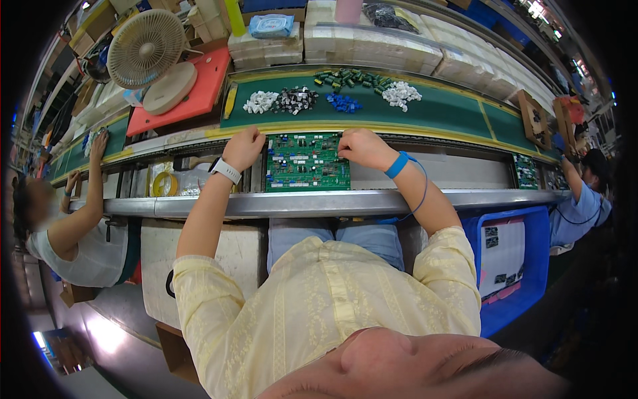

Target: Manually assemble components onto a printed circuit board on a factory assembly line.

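Nearest camera: wearer's pale yellow shirt, forearms running up from it to the conveyor rail.
Board: green circuit board lies flat on the line between both hands, partly populated.
Left hand: left hand curled at the board's upper left corner, fingers drawn together, touching the edge; cannot tell if it pinches a part. White watch on the wrist.
Right hand: right hand knuckles up at the upper right corner, fingertips pressed to the board; any part beneath is hidden. Blue wrist strap with cord.
Parts: white, black, blue and green heaps on the green mat beyond.
Risk: judged, uneven pressing could tilt the board; the cord could snag the rail.
Neighbours: other workers left and right, hands apart from these.
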`<action>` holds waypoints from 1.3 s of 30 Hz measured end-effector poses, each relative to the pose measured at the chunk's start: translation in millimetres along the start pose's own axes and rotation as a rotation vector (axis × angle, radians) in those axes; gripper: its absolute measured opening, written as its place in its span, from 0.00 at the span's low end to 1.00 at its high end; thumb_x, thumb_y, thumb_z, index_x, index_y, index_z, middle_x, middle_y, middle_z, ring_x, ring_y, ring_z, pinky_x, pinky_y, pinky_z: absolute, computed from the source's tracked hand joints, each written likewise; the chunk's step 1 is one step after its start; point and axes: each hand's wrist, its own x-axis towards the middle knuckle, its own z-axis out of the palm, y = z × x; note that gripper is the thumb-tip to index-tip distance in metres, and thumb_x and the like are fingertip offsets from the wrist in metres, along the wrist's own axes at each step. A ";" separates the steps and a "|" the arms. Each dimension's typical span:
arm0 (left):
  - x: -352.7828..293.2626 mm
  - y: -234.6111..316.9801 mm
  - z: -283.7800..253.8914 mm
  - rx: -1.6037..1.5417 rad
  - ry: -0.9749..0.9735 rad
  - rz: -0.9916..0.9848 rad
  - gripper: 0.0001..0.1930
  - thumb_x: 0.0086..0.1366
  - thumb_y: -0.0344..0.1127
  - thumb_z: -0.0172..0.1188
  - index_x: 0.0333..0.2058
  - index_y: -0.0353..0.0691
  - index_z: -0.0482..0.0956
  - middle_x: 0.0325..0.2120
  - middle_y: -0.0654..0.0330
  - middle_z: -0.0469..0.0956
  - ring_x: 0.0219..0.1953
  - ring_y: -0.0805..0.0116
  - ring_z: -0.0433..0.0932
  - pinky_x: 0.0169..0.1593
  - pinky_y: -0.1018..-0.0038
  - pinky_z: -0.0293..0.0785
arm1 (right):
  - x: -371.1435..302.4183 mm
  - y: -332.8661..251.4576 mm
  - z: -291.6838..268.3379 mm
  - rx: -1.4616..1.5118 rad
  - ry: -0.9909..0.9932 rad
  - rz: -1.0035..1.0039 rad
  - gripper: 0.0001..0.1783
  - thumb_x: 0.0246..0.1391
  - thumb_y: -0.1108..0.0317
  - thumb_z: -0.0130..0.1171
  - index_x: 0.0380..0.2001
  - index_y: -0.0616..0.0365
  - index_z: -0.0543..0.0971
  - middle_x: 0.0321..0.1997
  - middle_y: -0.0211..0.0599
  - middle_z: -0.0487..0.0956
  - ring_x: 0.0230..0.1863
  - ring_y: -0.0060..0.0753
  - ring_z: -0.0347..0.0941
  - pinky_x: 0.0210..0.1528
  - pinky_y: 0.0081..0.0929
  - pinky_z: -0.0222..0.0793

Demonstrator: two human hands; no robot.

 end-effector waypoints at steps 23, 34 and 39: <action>-29.1 42.0 7.8 -0.067 -0.035 0.065 0.14 0.60 0.43 0.51 0.32 0.37 0.71 0.26 0.50 0.77 0.31 0.50 0.76 0.35 0.61 0.70 | -22.1 142.1 -48.1 -0.299 0.436 0.736 0.13 0.41 0.60 0.61 0.25 0.61 0.79 0.30 0.49 0.78 0.35 0.50 0.73 0.39 0.42 0.69; -36.2 90.3 3.5 -0.354 0.152 0.567 0.07 0.54 0.27 0.58 0.34 0.37 0.75 0.30 0.56 0.73 0.29 0.61 0.74 0.32 0.72 0.71 | -13.2 20.8 -49.5 1.178 0.009 0.385 0.11 0.55 0.67 0.54 0.38 0.61 0.75 0.29 0.27 0.75 0.29 0.18 0.72 0.34 0.16 0.70; -47.2 118.8 7.1 -0.426 0.089 0.652 0.08 0.52 0.27 0.61 0.33 0.38 0.75 0.29 0.57 0.72 0.28 0.61 0.74 0.30 0.72 0.71 | -11.1 -19.8 -25.1 1.424 -0.249 0.336 0.09 0.55 0.69 0.53 0.38 0.62 0.75 0.31 0.28 0.75 0.30 0.18 0.72 0.35 0.16 0.70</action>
